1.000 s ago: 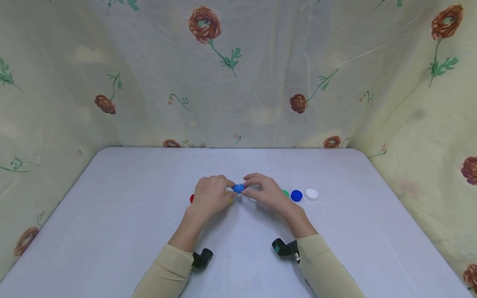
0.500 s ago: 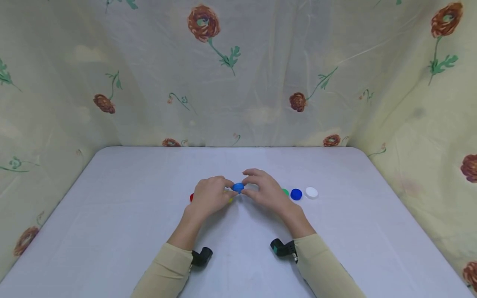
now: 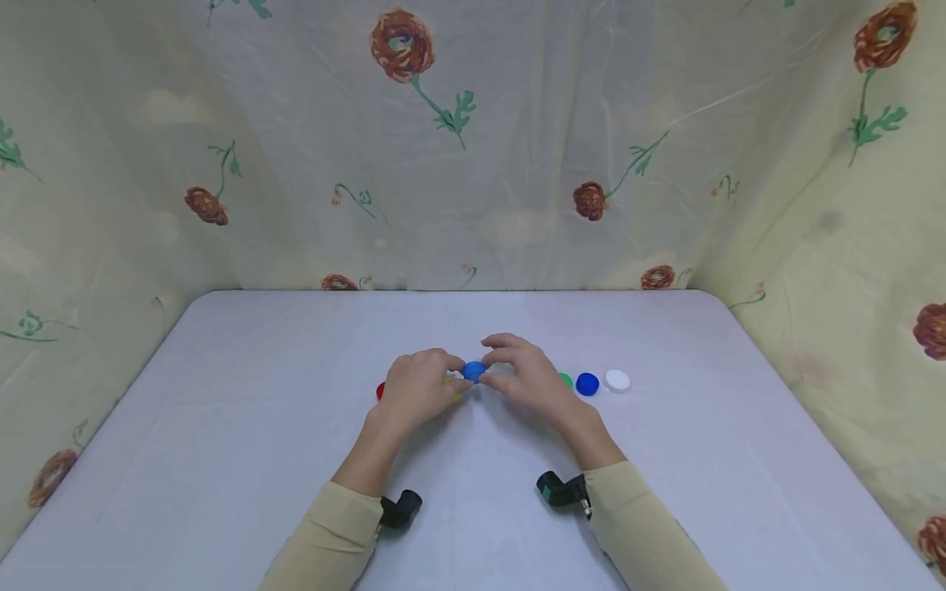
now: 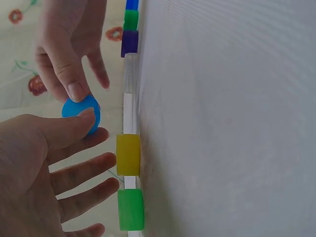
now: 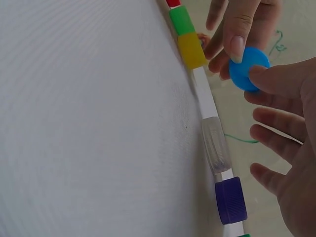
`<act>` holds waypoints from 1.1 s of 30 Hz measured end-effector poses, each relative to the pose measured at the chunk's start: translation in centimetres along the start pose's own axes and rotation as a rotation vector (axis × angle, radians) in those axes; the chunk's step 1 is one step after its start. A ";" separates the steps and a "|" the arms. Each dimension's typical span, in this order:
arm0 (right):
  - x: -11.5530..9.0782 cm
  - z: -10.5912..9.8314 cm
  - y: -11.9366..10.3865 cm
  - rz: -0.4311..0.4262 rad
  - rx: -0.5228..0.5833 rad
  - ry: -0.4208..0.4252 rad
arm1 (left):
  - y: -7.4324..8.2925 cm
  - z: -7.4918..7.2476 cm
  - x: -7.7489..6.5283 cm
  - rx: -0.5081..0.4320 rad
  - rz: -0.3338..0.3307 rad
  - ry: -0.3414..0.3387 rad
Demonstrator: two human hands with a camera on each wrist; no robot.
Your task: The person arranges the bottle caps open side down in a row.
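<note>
Both hands meet over the middle of the table and pinch one light-blue bottle cap [image 3: 474, 372] between them. My left hand [image 3: 420, 383] grips its left edge with thumb and forefinger; in the left wrist view its other fingers spread out. From the right, my right hand [image 3: 534, 382] pinches the opposite edge, its remaining fingers lifted. In the right wrist view the cap's round face [image 5: 241, 74] is turned toward the camera, a thumb on each side. Under the left hand sit a yellow cap [image 4: 128, 154] and a green cap [image 4: 131, 210].
Caps form a row across the white table [image 3: 473, 509]. A clear cap [image 5: 216, 145] and a purple ridged cap [image 5: 231, 200] lie by the right hand. Farther right are a dark-blue cap [image 3: 587, 384] and a white cap [image 3: 617, 381]; a red cap [image 3: 380, 391] shows at left.
The light-blue cap has tilted, so more of its round face shows in the head view. The right hand has risen slightly; the left hand stays nearly in place.
</note>
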State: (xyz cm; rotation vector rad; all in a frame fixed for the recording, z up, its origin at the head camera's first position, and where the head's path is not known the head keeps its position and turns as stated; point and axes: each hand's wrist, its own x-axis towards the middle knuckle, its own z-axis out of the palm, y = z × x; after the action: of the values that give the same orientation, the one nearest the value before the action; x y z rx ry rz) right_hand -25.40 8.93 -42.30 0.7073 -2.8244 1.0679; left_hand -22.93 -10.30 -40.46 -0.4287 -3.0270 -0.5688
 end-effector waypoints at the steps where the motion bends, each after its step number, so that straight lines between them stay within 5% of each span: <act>1: 0.0 0.0 0.1 0.004 0.010 -0.001 | 0.0 0.0 0.0 -0.001 -0.001 0.001; 25: 0.1 -0.1 0.3 0.192 0.182 -0.118 | 0.4 0.0 0.0 0.101 0.080 0.100; 33: -0.1 -0.4 0.2 0.170 0.194 -0.128 | 0.4 0.0 0.0 0.110 0.095 0.093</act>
State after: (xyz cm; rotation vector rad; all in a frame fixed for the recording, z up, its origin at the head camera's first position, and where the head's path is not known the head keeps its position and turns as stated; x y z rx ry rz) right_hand -25.40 9.36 -42.14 0.5757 -2.9619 1.3863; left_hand -22.81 -9.98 -40.32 -0.5221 -2.9125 -0.4031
